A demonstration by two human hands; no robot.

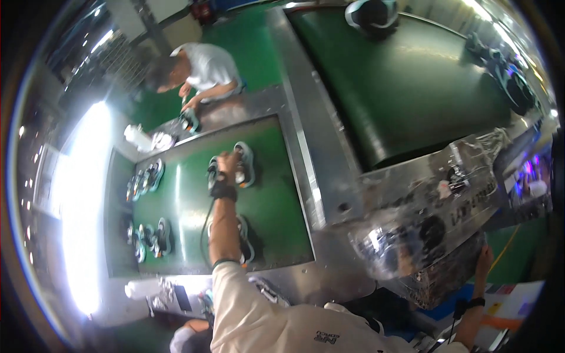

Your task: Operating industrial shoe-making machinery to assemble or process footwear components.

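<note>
Centre frame, the left hand (226, 163) has its grip closed on a shoe (243, 165) over the green belt (188, 200); lower right, the right hand (484, 259) grips a clear plastic sheet (424, 235).

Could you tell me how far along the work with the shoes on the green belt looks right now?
Several pairs already lie on the green belt. The left hand reaches the pair of shoes at the far end; its grip is unclear. The right hand rests against the foil-covered housing. Another pair lies under the forearm.

shoes (148, 176) crowd belt's (188, 206) left side
</note>
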